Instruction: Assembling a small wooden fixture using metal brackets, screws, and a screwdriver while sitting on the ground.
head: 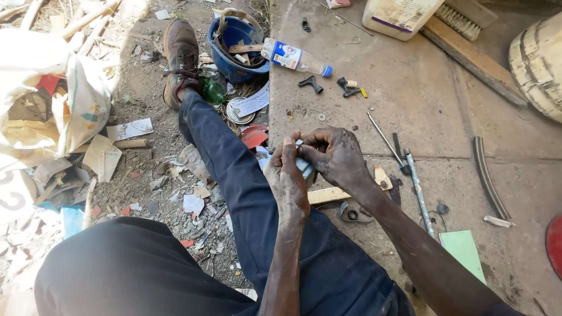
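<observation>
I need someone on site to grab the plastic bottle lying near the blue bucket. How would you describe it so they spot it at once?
Start at the blue bucket beside the outstretched shoe, at the edge of the concrete slab. The plastic bottle lies on its side against the bucket's right rim, cap pointing right onto the slab. It is the only clear bottle there, with a blue cap and a blue, red and white label.

Blue bucket (234,58) of straps beside a brown shoe (180,61). Plastic bottle (295,58) lying across the slab's edge, two black clips (331,86) just beside. Metal rod (418,190) and screwdriver (386,140) on concrete. Green card (463,251) near the rod. White sack (52,99) among rubble.
</observation>
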